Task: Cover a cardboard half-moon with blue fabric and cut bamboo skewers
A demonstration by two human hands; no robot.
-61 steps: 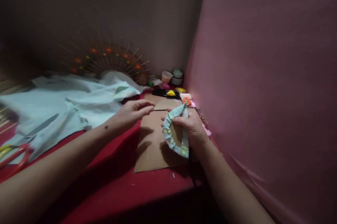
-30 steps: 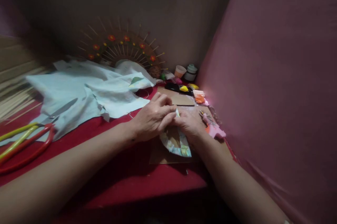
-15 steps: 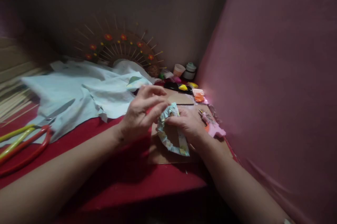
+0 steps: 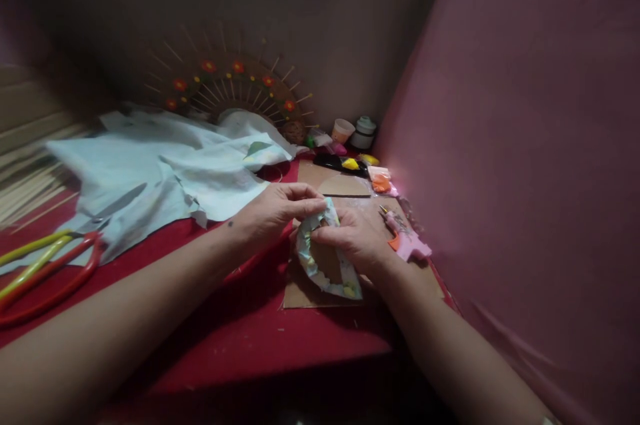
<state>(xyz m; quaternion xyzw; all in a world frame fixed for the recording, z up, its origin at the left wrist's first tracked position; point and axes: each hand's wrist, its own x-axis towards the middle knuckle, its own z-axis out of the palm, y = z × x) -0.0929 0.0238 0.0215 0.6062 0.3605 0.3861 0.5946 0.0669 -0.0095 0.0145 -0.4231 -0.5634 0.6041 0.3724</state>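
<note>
Your left hand [image 4: 280, 212] and right hand [image 4: 353, 238] both pinch the fabric-wrapped piece [image 4: 323, 265], its top edge hidden under your fingers.

Fabric-wrapped cardboard piece [image 4: 320, 265], curved, covered in pale blue floral cloth with gathered edges, brown card showing at centre, tilted above a cardboard sheet, pinched at its upper end

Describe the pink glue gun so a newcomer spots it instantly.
Start at the big pink wall on the right, then drop to the red table below it. The glue gun lies on the cardboard sheet just beyond the right hand; it alone is pink with an orange trigger.
</note>
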